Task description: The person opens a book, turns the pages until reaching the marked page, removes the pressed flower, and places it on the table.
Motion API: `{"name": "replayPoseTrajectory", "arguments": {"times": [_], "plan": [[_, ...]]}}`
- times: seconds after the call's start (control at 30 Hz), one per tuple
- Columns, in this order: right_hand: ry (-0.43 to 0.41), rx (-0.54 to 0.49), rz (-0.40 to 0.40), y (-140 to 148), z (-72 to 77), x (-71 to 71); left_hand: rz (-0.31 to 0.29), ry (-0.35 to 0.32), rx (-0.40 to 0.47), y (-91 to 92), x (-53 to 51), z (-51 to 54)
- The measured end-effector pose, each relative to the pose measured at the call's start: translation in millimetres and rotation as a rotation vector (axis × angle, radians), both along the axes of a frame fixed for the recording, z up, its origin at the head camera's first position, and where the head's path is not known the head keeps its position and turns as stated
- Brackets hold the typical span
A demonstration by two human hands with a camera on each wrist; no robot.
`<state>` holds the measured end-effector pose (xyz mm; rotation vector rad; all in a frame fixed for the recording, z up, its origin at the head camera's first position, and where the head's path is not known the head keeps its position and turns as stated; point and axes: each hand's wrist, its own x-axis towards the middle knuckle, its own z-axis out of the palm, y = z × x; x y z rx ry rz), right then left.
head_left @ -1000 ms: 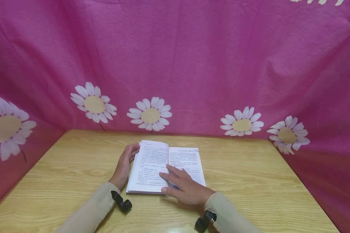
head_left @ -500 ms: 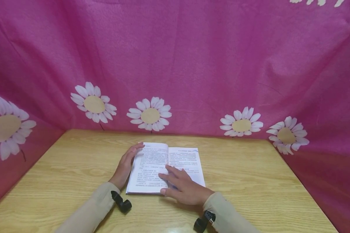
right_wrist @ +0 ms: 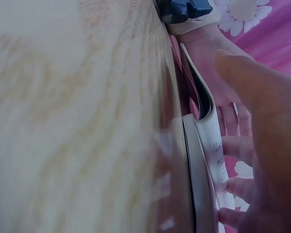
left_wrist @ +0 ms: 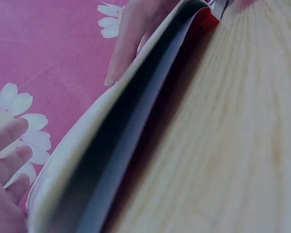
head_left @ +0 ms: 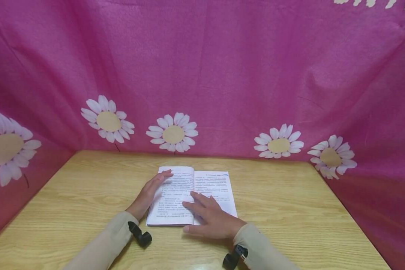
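1. Wooden desk [head_left: 297, 217], beneath open white book [head_left: 175, 195].
2. Left hand [head_left: 147, 195]: over book's left page, fingers extended, released.
3. Right hand [head_left: 212, 219]: across book's lower fold, fingers spread, resting on pages.

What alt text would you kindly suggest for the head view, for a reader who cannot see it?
An open book lies on a wooden table, the left hand over its left page, the right hand across its right page and fold. Behind hangs a pink curtain with white flowers.
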<state>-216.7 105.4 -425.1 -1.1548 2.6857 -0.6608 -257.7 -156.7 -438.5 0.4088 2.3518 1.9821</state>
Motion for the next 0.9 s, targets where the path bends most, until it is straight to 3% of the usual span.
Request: {"name": "replayPoseTrajectory", "arguments": {"times": [0.17,0.43,0.53,0.77,0.9], "plan": [[0.011,0.014,0.003,-0.6,-0.8,-0.2,-0.026,0.006,0.004,0.2,0.3,-0.4],[0.074,0.025,0.003,-4.1,2.3,1.2,-0.063,0.08,-0.117,2.4,-0.7,-0.7],[0.086,0.028,-0.002,-5.2,4.0,2.5,-0.058,0.118,-0.215,5.3,-2.7,-1.5],[0.108,0.046,0.005,-6.2,5.3,2.9,-0.094,0.235,-0.559,8.6,-5.2,-7.5],[0.123,0.06,0.009,-6.1,4.9,1.8,-0.107,0.256,-0.632,9.0,-4.3,-9.2]]}}
